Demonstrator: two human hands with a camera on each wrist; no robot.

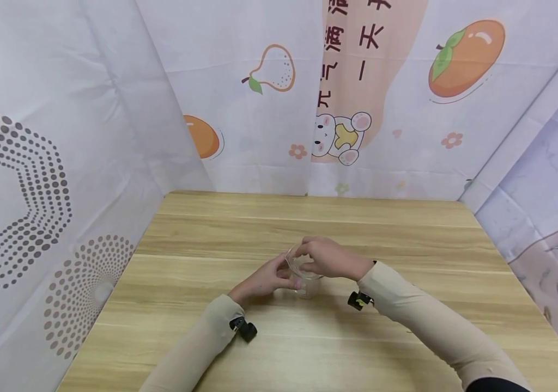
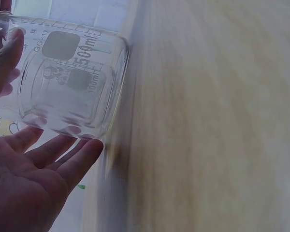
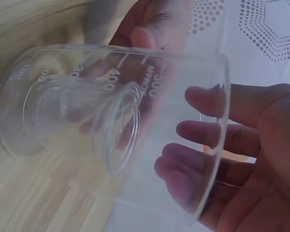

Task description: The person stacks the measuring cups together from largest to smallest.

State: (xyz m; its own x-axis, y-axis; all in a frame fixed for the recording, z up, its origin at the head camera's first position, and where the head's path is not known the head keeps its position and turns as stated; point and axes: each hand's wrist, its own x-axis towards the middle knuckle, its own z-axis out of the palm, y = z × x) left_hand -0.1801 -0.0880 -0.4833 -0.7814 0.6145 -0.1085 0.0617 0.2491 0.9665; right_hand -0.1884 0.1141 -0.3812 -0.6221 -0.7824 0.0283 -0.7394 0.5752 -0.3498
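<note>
A clear glass 500 ml beaker [image 2: 63, 46] is between both hands above the middle of the wooden table. Inside it sits a smaller 100 ml glass beaker [image 3: 63, 111], near the base. My left hand [image 1: 266, 279] holds the large beaker from the side, with the thumb on one side of the glass and the fingers on the other. My right hand [image 1: 328, 257] is at the mouth of the large beaker. Its fingertips [image 3: 179, 186] reach past the rim, apart from the small beaker's rim. Whether the large base touches the table cannot be made out.
The wooden table [image 1: 406, 234] extends around the hands. White printed curtains [image 1: 269, 130] hang behind it and at both sides. Each wrist carries a small black camera, one beside the left sleeve [image 1: 190, 337], one beside the right sleeve [image 1: 421, 316].
</note>
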